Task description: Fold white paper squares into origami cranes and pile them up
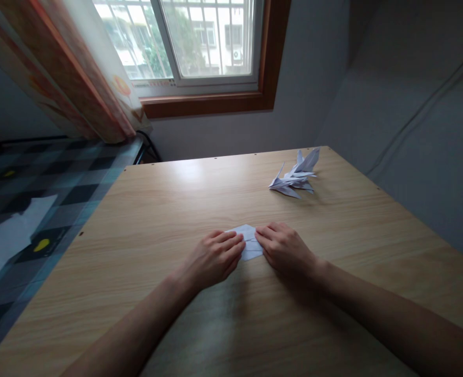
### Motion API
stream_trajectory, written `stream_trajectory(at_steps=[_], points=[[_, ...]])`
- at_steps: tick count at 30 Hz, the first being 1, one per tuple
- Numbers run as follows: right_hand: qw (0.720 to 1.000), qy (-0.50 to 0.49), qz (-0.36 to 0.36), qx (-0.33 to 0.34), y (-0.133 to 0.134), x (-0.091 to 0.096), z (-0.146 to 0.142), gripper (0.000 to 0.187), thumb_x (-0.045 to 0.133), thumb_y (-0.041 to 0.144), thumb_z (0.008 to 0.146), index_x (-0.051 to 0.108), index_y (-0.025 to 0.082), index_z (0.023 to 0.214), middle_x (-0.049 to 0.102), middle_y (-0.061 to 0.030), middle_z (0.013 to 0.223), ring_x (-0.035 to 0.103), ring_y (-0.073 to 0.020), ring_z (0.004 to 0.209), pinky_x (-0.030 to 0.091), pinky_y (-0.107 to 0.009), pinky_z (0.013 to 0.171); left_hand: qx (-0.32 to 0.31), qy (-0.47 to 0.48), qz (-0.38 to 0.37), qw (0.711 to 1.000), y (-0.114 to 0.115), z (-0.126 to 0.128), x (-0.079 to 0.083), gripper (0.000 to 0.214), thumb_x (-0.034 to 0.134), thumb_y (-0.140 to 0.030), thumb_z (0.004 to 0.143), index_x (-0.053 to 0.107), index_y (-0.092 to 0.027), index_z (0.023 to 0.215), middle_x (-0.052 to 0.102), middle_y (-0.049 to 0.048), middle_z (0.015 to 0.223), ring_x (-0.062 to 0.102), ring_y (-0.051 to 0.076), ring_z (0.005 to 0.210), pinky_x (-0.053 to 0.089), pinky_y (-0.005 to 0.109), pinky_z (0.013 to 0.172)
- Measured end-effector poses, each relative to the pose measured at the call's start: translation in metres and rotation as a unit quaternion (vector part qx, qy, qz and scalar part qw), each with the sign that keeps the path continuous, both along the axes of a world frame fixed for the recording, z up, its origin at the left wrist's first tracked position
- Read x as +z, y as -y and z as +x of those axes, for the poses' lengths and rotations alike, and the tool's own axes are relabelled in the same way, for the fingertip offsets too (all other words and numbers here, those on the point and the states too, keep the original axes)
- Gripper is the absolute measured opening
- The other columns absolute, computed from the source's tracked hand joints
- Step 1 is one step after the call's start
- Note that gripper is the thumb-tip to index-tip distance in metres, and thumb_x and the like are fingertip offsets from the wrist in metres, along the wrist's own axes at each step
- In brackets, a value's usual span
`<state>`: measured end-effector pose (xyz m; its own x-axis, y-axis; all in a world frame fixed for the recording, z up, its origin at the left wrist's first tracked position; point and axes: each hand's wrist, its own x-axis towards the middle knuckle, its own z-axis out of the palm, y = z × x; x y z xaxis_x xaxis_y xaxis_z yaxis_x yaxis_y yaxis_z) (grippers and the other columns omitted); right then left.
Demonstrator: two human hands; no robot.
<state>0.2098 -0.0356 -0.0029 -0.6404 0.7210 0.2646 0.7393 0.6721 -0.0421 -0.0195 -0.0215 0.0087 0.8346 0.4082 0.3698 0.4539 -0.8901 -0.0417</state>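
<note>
A small folded white paper [249, 240] lies flat on the wooden table [168, 209], mostly covered by my hands. My left hand [212, 259] rests on its left part, fingers stretched out together and pressing down. My right hand [284, 248] covers its right part, fingers curled slightly with the tips on the paper. Farther back to the right sit finished folded paper figures [296, 178], pointed like cranes or planes.
The table stands near a grey wall on the right and a window [200, 42] with a patterned curtain [82, 78] behind. To the left is a bed with a checked cover [58, 178] and a white sheet of paper [7, 235] on it.
</note>
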Motion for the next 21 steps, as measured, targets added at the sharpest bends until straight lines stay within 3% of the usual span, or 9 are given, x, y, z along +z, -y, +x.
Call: stream_trajectory(at_steps=[6, 12, 17, 21], points=[[0.998, -0.008, -0.046, -0.049, 0.001, 0.002, 0.008, 0.019, 0.055, 0.006, 0.080, 0.070, 0.012, 0.090, 0.070, -0.0137, 0.103, 0.059, -0.0264, 0.093, 0.047, -0.038, 0.084, -0.004, -0.004, -0.006, 1.000, -0.001, -0.001, -0.001, 0.023, 0.046, -0.022, 0.095, 0.063, -0.017, 0.110, 0.070, 0.0064, 0.118, 0.065, 0.020, 0.107, 0.050, 0.035, 0.089], [0.974, -0.166, -0.106, -0.114, -0.005, 0.002, -0.001, 0.019, 0.056, 0.016, 0.087, 0.069, 0.015, 0.101, 0.069, -0.0099, 0.103, 0.060, -0.0220, 0.098, 0.045, -0.034, 0.091, -0.006, -0.009, -0.009, 1.000, -0.002, -0.002, -0.002, 0.024, 0.048, -0.023, 0.095, 0.063, -0.017, 0.113, 0.069, 0.0081, 0.115, 0.064, 0.021, 0.103, 0.049, 0.036, 0.086], [0.952, -0.185, -0.183, -0.161, -0.017, 0.012, -0.009, 0.029, 0.067, 0.021, 0.080, 0.066, 0.017, 0.109, 0.067, -0.0091, 0.106, 0.063, -0.0210, 0.092, 0.046, -0.032, 0.082, 0.005, -0.015, -0.024, 1.000, -0.001, -0.002, 0.000, 0.024, 0.050, -0.024, 0.094, 0.064, -0.020, 0.114, 0.068, 0.0074, 0.110, 0.062, 0.020, 0.097, 0.048, 0.034, 0.084], [0.934, -0.195, -0.240, -0.177, -0.026, 0.016, -0.008, 0.028, 0.074, 0.023, 0.072, 0.067, 0.018, 0.099, 0.069, -0.0037, 0.086, 0.063, -0.0182, 0.078, 0.044, -0.028, 0.070, 0.009, -0.008, -0.044, 0.999, -0.001, -0.001, -0.002, 0.024, 0.052, -0.026, 0.095, 0.064, -0.022, 0.115, 0.068, 0.0063, 0.111, 0.061, 0.019, 0.097, 0.047, 0.035, 0.084]])
